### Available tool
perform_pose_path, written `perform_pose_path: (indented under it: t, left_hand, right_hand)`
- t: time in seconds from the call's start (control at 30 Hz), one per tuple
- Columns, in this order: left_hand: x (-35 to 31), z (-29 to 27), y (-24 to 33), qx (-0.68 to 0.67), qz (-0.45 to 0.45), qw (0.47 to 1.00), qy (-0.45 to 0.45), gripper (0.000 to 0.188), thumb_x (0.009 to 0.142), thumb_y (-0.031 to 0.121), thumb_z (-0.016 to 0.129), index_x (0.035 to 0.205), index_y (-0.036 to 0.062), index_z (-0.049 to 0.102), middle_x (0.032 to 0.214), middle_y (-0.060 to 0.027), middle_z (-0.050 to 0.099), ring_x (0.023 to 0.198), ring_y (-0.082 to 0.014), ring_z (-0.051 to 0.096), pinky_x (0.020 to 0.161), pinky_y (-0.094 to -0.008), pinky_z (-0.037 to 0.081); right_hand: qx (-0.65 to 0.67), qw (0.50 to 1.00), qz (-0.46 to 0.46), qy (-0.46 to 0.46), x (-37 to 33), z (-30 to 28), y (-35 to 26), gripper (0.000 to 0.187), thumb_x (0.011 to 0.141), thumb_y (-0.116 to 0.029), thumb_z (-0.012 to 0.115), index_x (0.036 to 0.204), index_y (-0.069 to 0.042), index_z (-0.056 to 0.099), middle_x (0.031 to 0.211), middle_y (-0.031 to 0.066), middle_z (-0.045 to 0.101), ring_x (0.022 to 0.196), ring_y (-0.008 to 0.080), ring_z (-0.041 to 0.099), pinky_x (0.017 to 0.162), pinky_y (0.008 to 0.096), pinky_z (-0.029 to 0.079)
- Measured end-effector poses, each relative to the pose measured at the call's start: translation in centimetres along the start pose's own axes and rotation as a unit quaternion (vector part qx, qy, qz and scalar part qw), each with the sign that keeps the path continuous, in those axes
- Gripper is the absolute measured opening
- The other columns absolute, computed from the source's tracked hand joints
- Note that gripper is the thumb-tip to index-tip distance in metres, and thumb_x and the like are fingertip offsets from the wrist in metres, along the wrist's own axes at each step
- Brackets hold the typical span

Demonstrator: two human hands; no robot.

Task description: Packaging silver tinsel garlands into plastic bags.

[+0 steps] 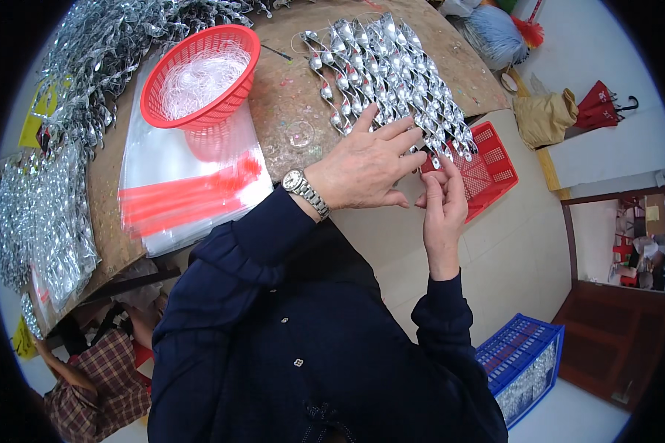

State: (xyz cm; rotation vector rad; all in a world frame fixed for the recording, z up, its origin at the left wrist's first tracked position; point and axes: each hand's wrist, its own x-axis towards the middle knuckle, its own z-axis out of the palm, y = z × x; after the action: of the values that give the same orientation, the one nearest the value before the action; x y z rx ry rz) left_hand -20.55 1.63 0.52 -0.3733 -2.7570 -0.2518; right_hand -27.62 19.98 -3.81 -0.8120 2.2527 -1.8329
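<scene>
Rows of shiny silver twisted strands (391,74) lie side by side across the table, hanging over its right-hand edge. My left hand (366,162), with a metal wristwatch (303,190) on the wrist, rests flat on their near side, fingers spread. At the lower end of the strands my right hand (445,203) has thumb and fingers pinched together on the tip of one silver strand. Part of that pinch is hidden behind the fingers. Below the overhanging ends sits a red plastic basket (495,170) with perforated walls.
A red round basket (149,96) of thin white thread stands on see-through plastic bags (192,196) on the wooden table (288,111). Silver strands (44,221) pile at the left. A blue crate (524,354) stands on the floor at right. Another person (100,376) is at lower left.
</scene>
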Motion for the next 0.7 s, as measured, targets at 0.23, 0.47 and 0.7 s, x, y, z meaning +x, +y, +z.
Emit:
perform_pose_path:
  t: [0.23, 0.47, 0.7]
  left_hand:
    - [0.08, 0.07, -0.01, 0.000, -0.005, 1.000, 0.001, 0.075, 0.073, 0.050, 0.077, 0.133, 0.0125, 0.053, 0.140, -0.0103, 0.049, 0.137, -0.0266, 0.042, 0.108, -0.0566, 0.029]
    - [0.03, 0.13, 0.06, 0.004, -0.005, 1.000, 0.010, 0.076, 0.071, 0.048, 0.079, 0.133, 0.0124, 0.053, 0.139, -0.0098, 0.051, 0.137, -0.0256, 0.042, 0.108, -0.0548, 0.030]
    - [0.02, 0.26, 0.06, 0.008, -0.005, 1.000, 0.017, 0.076, 0.071, 0.047, 0.080, 0.133, 0.0125, 0.053, 0.139, -0.0097, 0.051, 0.137, -0.0252, 0.043, 0.108, -0.0548, 0.030]
  right_hand:
    - [-0.005, 1.000, 0.000, -0.012, -0.09, 0.10, 0.06, 0.039, 0.100, -0.005, 0.051, 0.138, 0.002, 0.049, 0.095, 0.0052, 0.063, 0.066, 0.0048, 0.053, 0.058, 0.0196, 0.044]
    - [0.031, 0.999, 0.007, -0.021, -0.45, 0.43, 0.00, 0.041, 0.101, -0.005, 0.050, 0.141, 0.002, 0.046, 0.095, 0.0051, 0.063, 0.065, 0.0044, 0.051, 0.058, 0.0192, 0.044]
    - [0.056, 0.998, 0.005, 0.003, -0.57, 0.23, 0.39, 0.041, 0.101, -0.006, 0.050, 0.141, 0.002, 0.045, 0.097, 0.0053, 0.063, 0.066, 0.0044, 0.051, 0.058, 0.0190, 0.043]
